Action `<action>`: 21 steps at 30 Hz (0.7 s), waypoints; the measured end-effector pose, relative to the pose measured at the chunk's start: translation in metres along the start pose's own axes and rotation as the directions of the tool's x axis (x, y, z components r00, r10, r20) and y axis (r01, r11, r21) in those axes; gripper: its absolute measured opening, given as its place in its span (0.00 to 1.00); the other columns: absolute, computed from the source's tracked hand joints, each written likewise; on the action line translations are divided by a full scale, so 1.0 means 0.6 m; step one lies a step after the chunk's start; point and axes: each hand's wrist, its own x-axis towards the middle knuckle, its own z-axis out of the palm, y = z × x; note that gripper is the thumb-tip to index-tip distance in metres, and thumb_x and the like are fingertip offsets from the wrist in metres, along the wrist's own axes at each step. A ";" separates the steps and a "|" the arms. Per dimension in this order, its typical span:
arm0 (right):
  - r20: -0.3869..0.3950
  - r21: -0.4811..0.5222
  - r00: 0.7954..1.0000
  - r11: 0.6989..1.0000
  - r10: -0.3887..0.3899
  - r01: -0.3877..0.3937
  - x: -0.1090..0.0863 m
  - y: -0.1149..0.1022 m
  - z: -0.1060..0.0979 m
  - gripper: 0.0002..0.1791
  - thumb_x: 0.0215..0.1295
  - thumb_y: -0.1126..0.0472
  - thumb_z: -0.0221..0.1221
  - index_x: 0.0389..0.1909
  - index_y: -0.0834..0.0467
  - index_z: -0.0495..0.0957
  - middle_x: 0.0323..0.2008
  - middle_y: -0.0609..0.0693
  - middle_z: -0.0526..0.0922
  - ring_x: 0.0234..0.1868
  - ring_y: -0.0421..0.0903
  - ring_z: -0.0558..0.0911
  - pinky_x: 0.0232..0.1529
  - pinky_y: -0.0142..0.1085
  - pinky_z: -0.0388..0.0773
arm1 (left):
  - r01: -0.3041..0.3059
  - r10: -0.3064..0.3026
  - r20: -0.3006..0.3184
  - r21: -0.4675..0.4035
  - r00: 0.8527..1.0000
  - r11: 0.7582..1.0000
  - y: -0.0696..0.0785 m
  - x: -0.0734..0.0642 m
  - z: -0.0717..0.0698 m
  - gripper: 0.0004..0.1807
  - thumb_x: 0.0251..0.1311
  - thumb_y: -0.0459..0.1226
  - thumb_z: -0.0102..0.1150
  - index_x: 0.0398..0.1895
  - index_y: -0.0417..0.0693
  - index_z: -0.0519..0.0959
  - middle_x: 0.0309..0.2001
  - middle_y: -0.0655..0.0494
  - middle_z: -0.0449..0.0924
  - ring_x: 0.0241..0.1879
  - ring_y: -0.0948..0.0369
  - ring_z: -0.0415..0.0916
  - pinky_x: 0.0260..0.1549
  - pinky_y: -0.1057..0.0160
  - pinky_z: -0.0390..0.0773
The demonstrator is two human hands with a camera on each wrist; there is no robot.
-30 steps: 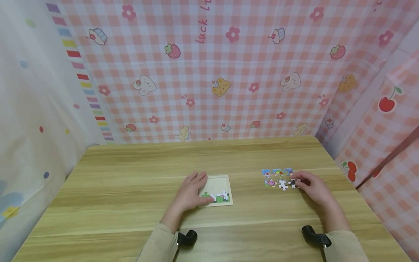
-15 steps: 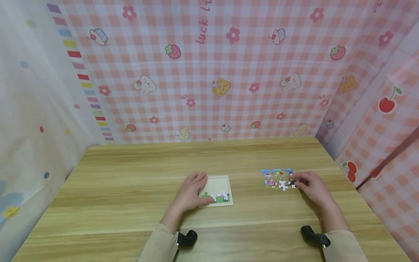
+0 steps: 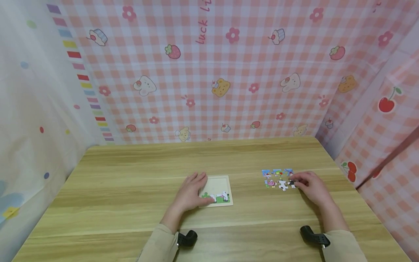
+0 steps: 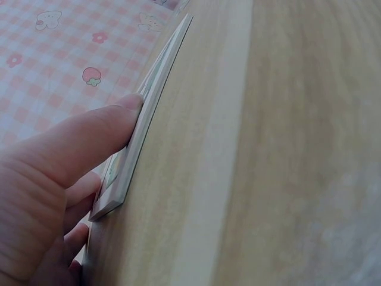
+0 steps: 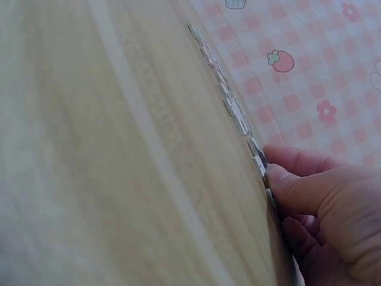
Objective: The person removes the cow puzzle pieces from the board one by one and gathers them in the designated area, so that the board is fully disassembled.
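Observation:
A shallow wooden puzzle tray (image 3: 218,183) lies mid-table, with a few fitted pieces (image 3: 223,197) along its near side showing green ground and a white animal. My left hand (image 3: 190,193) rests over its left side, thumb on the near part and fingers spread toward the far left corner. In the left wrist view the thumb (image 4: 113,128) presses down at the tray's edge. Farther right, my right hand (image 3: 312,187) pinches a black-and-white puzzle piece (image 3: 291,183) between thumb and forefinger, low at the tabletop. The fingertips partly cover that piece.
Several loose puzzle pieces lie left of the right hand, among them a white one (image 3: 283,185), a pink one (image 3: 270,183) and a blue one (image 3: 266,172). A checked curtain (image 3: 209,109) hangs behind the wooden table (image 3: 131,211). Each wrist carries a black camera mount (image 3: 187,238).
My right hand has shifted very slightly left with the black-and-white piece between its fingertips. The left hand and the tray stay as they were.

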 end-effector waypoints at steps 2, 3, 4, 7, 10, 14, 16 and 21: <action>0.006 -0.005 1.000 1.000 0.013 -0.013 0.000 0.000 0.000 0.08 0.59 0.73 0.65 0.38 0.62 0.85 0.38 0.56 0.80 0.34 0.43 0.74 0.34 0.36 0.72 | -0.002 0.002 -0.001 0.001 1.000 1.000 0.000 0.000 0.000 0.48 0.51 0.53 0.72 0.70 0.35 0.66 0.73 0.45 0.60 0.74 0.42 0.48 0.73 0.45 0.44; 0.009 -0.007 1.000 1.000 0.018 -0.018 0.000 -0.001 0.000 0.08 0.59 0.73 0.65 0.38 0.62 0.85 0.38 0.56 0.80 0.34 0.43 0.74 0.34 0.37 0.72 | 0.000 0.000 0.001 0.003 1.000 1.000 0.000 0.000 0.000 0.48 0.51 0.53 0.72 0.70 0.36 0.66 0.73 0.45 0.60 0.75 0.42 0.47 0.73 0.45 0.44; 0.010 -0.007 1.000 1.000 0.021 -0.021 0.000 -0.001 0.001 0.07 0.59 0.73 0.65 0.38 0.62 0.85 0.38 0.56 0.80 0.34 0.44 0.74 0.34 0.37 0.72 | 0.004 -0.004 0.004 0.005 1.000 1.000 0.000 0.000 -0.001 0.48 0.51 0.54 0.72 0.71 0.36 0.66 0.74 0.45 0.60 0.75 0.43 0.47 0.73 0.46 0.44; 0.005 0.003 1.000 1.000 0.019 -0.019 -0.001 0.000 0.000 0.07 0.60 0.73 0.65 0.38 0.62 0.85 0.38 0.56 0.80 0.34 0.43 0.74 0.34 0.36 0.72 | 0.011 -0.011 0.004 0.008 1.000 1.000 0.001 0.000 -0.001 0.48 0.52 0.54 0.72 0.71 0.37 0.66 0.74 0.46 0.59 0.75 0.43 0.47 0.73 0.47 0.43; -0.012 0.038 1.000 0.999 0.001 0.000 -0.003 0.003 0.000 0.08 0.60 0.72 0.65 0.39 0.62 0.85 0.38 0.56 0.81 0.35 0.41 0.74 0.35 0.32 0.71 | 0.014 -0.014 0.006 0.010 1.000 1.000 0.000 0.000 0.000 0.48 0.52 0.53 0.72 0.71 0.37 0.65 0.74 0.47 0.59 0.75 0.44 0.47 0.73 0.47 0.43; -0.031 0.075 0.999 0.997 -0.013 0.015 -0.004 0.004 -0.001 0.08 0.61 0.72 0.65 0.40 0.63 0.85 0.40 0.57 0.82 0.38 0.37 0.73 0.37 0.27 0.69 | 0.008 -0.008 0.006 0.011 1.000 1.000 0.000 0.000 0.000 0.48 0.52 0.53 0.72 0.71 0.36 0.66 0.74 0.46 0.59 0.75 0.43 0.47 0.73 0.46 0.43; -0.035 0.081 0.999 0.997 -0.007 0.010 -0.005 0.003 -0.003 0.08 0.61 0.72 0.64 0.41 0.64 0.85 0.40 0.58 0.82 0.39 0.38 0.73 0.37 0.27 0.69 | 0.008 -0.008 0.005 0.010 1.000 1.000 0.000 0.000 0.000 0.48 0.52 0.54 0.71 0.71 0.36 0.66 0.74 0.46 0.59 0.75 0.43 0.47 0.73 0.46 0.43; -0.043 0.067 0.999 0.998 0.016 -0.013 -0.005 -0.007 -0.007 0.08 0.62 0.71 0.64 0.43 0.64 0.85 0.41 0.59 0.81 0.38 0.41 0.74 0.37 0.28 0.71 | 0.006 -0.006 0.002 0.010 1.000 1.000 0.000 0.000 0.001 0.48 0.52 0.54 0.71 0.71 0.37 0.66 0.74 0.46 0.59 0.75 0.43 0.47 0.73 0.45 0.43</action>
